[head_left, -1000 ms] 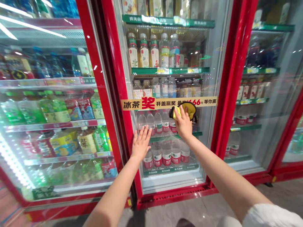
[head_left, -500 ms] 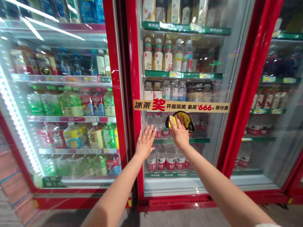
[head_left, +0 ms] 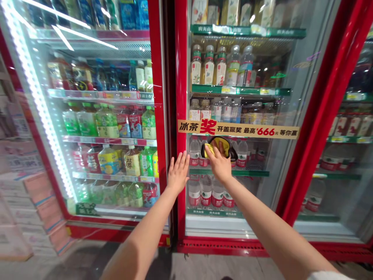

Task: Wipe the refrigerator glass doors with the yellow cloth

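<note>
My right hand (head_left: 220,165) presses a yellow cloth with dark edging (head_left: 222,146) against the glass door (head_left: 256,190) of a red-framed drinks fridge. Its fingers lie over the cloth, just below a beige promotional strip (head_left: 237,129) with black and red lettering. Flat against the red door frame (head_left: 181,97), near the edge of the glass, rests my left hand (head_left: 177,175), fingers extended and holding nothing. Water bottles with red and white labels (head_left: 206,193) stand on shelves behind the glass.
A second lit fridge with green tea bottles (head_left: 106,121) stands to the left. Stacked cartons (head_left: 37,206) sit beside it at the far left. To the right is another red-framed glass door (head_left: 335,163). Grey floor (head_left: 204,268) runs along the front.
My view has turned left, bringing the cartons further into sight. Across the glass, my right hand and the cloth have slid left. My left hand has shifted from the glass onto the red frame.
</note>
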A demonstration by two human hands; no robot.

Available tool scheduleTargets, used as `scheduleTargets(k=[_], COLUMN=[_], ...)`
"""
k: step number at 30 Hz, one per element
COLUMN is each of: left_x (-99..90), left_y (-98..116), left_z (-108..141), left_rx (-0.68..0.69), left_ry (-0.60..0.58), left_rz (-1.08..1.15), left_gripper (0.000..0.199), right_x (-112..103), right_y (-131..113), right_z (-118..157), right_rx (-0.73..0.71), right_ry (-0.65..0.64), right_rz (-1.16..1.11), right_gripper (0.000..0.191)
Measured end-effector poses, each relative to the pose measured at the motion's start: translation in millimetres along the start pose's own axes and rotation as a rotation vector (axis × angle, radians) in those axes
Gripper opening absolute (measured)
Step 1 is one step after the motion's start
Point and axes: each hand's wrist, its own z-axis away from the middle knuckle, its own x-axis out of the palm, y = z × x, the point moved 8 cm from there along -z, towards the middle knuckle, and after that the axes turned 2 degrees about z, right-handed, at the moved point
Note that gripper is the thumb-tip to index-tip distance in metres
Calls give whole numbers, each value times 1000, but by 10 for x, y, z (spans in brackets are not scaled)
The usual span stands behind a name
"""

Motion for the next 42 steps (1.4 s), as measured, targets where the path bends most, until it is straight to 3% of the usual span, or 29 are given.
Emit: scheduleTargets(k=[3, 6, 8, 10, 12, 14, 18, 22, 24, 29, 31, 35, 37, 39, 42], left_x=[-6, 37, 70, 85, 79, 62, 64, 108, 110, 43, 17, -44, -94, -151, -212], left_y=[-46, -70, -100, -140, -175, -198, -217, -244, -282, -387, -405, -416, -425, -437, -423], left_z=[58, 140, 185, 210, 218, 222, 268, 349, 373, 381, 390, 435, 451, 447, 403], left_rx=[-22, -13, -9, -15, -23, -31, -29, 0, 5, -24, -34, -41, -41, -52, -78], left_ry=[-2, -25, -45, -57, -54, -42, -36, -62, -67, -54, -49, -15, 20, 52, 75], left_rz=[8, 1, -8, -16, -21, -21, -20, -27, -35, -61, -65, -66, -61, -54, -40], left_gripper=[118, 116, 114, 112, 111, 113, 120, 120, 116, 104, 99, 90, 87, 87, 89], right_x=[146, 297, 285, 184, 70, 28, 209, 384, 325, -36, -20, 207, 220, 91, -234], right_y=[-313, -333, -203, -112, -166, -346, -729, -784, -751, -776, -893, -1121, -1145, -1110, -984], right_z=[178, 533, 558, 379, 149, 11, 227, 517, 357, -318, -294, 124, 178, -8, -466], right_rx=[-217, -453, -423, -277, -137, -86, -305, -537, -524, -294, -334, -624, -726, -724, -540], right_ry=[-51, -162, -167, -101, -25, 12, -32, -110, -95, 70, 60, -70, -119, -101, 40], right_rz=[-43, -98, -97, -70, -51, -52, -88, -129, -139, -167, -172, -178, -176, -161, -122], right_gripper=[72, 76, 76, 74, 73, 72, 68, 65, 63, 59, 58, 54, 54, 56, 59])
